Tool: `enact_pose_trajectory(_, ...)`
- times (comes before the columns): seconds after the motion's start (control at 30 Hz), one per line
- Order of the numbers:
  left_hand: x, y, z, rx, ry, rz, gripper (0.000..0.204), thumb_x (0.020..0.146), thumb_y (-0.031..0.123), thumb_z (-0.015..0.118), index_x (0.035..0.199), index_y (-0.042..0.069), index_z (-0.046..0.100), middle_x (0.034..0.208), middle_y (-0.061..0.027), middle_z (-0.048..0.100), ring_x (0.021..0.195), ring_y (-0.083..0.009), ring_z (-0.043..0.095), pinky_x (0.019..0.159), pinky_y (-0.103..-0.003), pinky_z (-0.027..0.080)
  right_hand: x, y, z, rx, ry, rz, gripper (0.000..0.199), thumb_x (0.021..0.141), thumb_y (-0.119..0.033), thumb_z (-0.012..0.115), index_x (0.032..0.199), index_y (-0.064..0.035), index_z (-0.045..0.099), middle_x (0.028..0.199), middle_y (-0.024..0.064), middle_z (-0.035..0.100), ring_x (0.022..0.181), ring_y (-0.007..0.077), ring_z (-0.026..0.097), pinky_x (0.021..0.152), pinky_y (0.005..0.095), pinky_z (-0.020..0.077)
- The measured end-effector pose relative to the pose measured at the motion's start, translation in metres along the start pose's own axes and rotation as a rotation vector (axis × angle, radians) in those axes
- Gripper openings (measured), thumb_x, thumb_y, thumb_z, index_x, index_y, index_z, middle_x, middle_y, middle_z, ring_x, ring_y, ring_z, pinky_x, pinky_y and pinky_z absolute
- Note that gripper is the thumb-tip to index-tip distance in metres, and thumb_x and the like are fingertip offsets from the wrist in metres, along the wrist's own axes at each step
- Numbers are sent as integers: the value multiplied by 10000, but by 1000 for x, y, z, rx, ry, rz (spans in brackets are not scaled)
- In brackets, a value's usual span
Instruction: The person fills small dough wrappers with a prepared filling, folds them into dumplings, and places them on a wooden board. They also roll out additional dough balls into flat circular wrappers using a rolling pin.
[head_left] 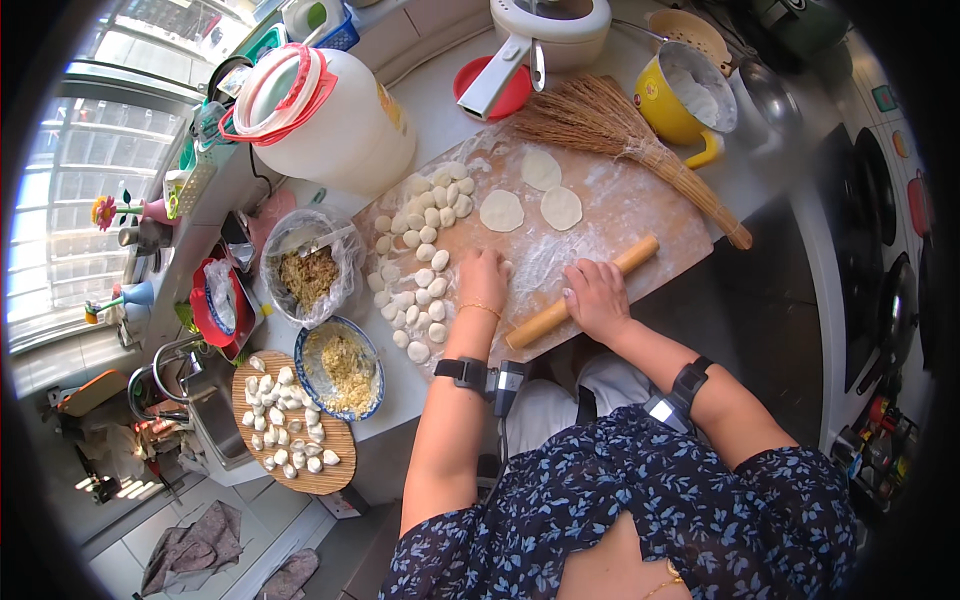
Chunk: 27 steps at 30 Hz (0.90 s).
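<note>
On a floured wooden board [690, 222], my right hand [600, 300] lies over a wooden rolling pin [634, 256], its fingers bent across it. My left hand [482, 277] is closed, fingertips down on the board beside the pin. A small pale bit, perhaps dough, shows at its fingertips; what they hold is mostly hidden. Many small round dough pieces [428, 235] spread over the board's left part, some close to my left wrist. Beyond my hands lie three flat round wrappers [502, 211], two of them near each other toward the back.
At left are a lined bowl of brown filling [345, 262], a blue-rimmed bowl of yellowish filling [378, 400] and a round mat [343, 470] with dumplings. A large white jar [350, 135], a straw brush [590, 125] and a yellow pot [655, 90] stand or lie behind.
</note>
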<state>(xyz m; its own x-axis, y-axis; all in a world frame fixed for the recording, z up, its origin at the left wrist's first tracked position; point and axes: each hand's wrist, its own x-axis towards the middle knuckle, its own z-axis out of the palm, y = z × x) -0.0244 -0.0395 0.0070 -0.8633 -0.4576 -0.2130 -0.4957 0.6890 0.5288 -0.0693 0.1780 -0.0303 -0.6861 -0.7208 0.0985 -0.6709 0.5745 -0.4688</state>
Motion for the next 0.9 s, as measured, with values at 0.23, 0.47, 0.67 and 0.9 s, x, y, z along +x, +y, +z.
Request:
enact_pose_trajectory(0.23,-41,20,18,-87,-201,32,110,761,118,648,813,21,660,804,-202,631,784,-371,608,725,-425,493,14,-4,3,-79,-69,56,406,740,-193,587,1134,-105,547,1075,92,499,1028,270,471,922,449,329)
enact_pose_trajectory(0.47,-31,5,13,-85,-194,100,128,785,132,605,804,25,671,787,-219,635,770,-393,602,706,-447,485,82,-38,-13,-72,101,13,429,788,-165,523,1214,-110,525,1184,98,484,1108,262,455,954,468,308)
enact_pose_trajectory(0.67,-54,10,19,-141,-85,25,102,760,98,640,822,22,613,846,-219,620,806,-397,581,731,-464,470,38,-44,-46,-166,-202,131,538,801,-225,530,1302,-43,461,1402,165,375,1353,294,290,1118,513,154)
enact_pose_trajectory(0.9,-39,1,13,-52,-155,78,106,797,107,616,829,6,616,844,-204,620,818,-391,588,729,-456,469,75,-47,-19,-183,64,16,536,812,-242,537,1300,-31,467,1402,171,391,1336,300,332,1108,503,199)
